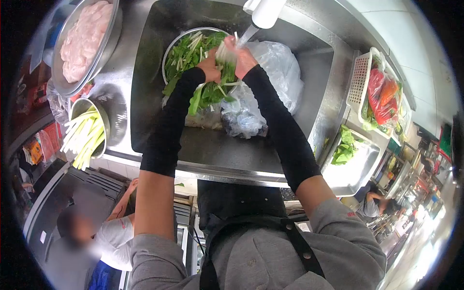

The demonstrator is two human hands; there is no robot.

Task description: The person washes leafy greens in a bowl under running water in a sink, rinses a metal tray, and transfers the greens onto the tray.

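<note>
Both of my hands are over a metal sink (232,159), under a white tap (267,13) with water running. My left hand (210,66) is closed around leafy greens, and my right hand (243,59) grips the pale stems of the same bunch close beside it. More leafy greens (186,55) with white stems fill a round colander (175,40) below my left hand. A large clear plastic bag (280,67) lies in the sink right of my right hand, with crumpled plastic (240,117) nearer to me.
At the left stand a bowl of pale raw meat (86,41) and a bowl of cut green stalks (84,133). A basket (358,79) with bagged red peppers (384,94) and a metal tray (357,169) with leaves are right. A person (113,237) is lower left.
</note>
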